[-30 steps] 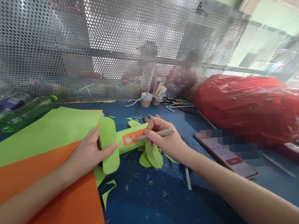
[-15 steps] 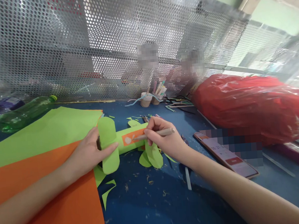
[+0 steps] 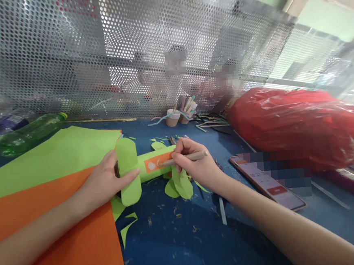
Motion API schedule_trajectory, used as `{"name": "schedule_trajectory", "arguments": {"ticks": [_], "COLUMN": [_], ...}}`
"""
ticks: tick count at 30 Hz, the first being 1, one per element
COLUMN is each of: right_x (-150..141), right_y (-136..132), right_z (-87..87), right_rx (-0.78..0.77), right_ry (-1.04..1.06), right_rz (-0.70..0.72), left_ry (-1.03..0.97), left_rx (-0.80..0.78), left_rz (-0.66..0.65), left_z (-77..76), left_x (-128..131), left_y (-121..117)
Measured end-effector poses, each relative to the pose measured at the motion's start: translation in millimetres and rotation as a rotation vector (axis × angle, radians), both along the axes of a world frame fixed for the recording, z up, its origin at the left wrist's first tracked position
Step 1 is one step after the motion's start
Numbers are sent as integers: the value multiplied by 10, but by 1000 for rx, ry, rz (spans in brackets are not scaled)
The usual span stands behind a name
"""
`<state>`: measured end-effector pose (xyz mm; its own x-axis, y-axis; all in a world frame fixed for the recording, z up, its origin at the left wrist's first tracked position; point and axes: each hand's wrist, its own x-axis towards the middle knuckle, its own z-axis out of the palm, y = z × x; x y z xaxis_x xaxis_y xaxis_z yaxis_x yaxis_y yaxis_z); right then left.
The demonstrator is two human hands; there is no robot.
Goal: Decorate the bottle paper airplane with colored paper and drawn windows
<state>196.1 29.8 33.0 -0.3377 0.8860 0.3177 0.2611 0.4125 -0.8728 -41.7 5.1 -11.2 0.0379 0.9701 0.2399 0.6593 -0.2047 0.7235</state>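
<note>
Green paper tube (image 3: 156, 175) mid-table. Left hand (image 3: 102, 180) clasps its wide left end, thumb frontmost; right hand (image 3: 196, 160) pinches marker (image 3: 195, 156), tip at orange strip (image 3: 166, 157). Near side: blue tabletop (image 3: 167, 243) between orange sheet's (image 3: 81, 238) right edge and right forearm (image 3: 272, 215).

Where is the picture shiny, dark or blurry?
In the head view, white glare streaks the red bag; a soft shadow darkens the front of the table; the people behind the mesh look hazy, their faces hidden by squares, and squares also cover part of the phone; the pen looks clearer.
</note>
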Motion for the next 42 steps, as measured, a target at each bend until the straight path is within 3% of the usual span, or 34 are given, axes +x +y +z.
{"name": "schedule_trajectory", "arguments": {"ticks": [9, 42], "right_x": [1, 2], "right_y": [23, 18], "right_z": [10, -11], "right_rx": [21, 25], "right_ry": [45, 9], "right_rz": [-49, -12], "left_ry": [19, 0], "left_rx": [5, -12], "left_rz": [0, -4], "left_z": [-24, 5], "left_x": [-22, -8], "left_y": [7, -5]}}
